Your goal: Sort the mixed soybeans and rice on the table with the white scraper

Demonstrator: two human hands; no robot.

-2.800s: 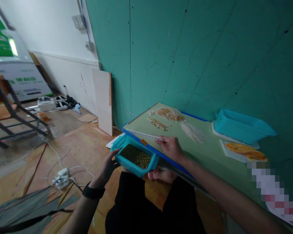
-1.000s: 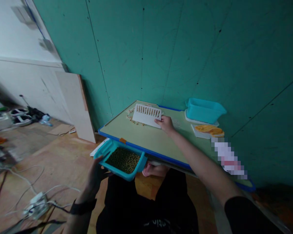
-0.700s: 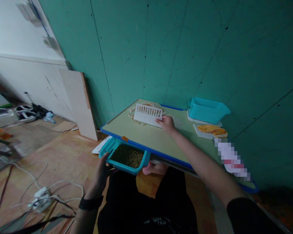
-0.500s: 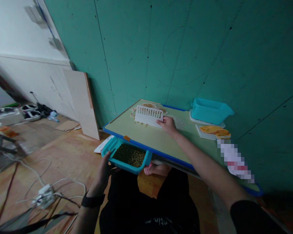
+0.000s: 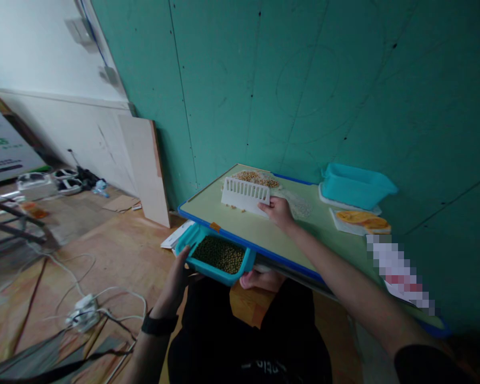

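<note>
My right hand [image 5: 280, 213] pinches the right end of a white slotted scraper [image 5: 244, 204], which stands on edge on the small table [image 5: 260, 229]. Behind its slots lies a pile of pale yellow beans [image 5: 251, 176], and a few loose beans sit along its near side. Below the table's near edge, my left hand [image 5: 179, 280] grips the left end of a turquoise tray [image 5: 220, 278], thumb on the rim. Dark green and yellowish beans [image 5: 220, 255] fill the tray. My left fingers are partly hidden under it.
A turquoise bin [image 5: 358, 185] stands at the table's back right, beside a yellow cloth [image 5: 362, 220] on a white pad. A white packet [image 5: 400, 274] lies at the right. A green wall [image 5: 224, 80] rises behind. Cables and a power strip [image 5: 84, 313] lie on the floor.
The scraper has come slightly nearer to me, showing more of the bean pile behind it. My left hand still grips the tray. The whole view has shifted a little.
</note>
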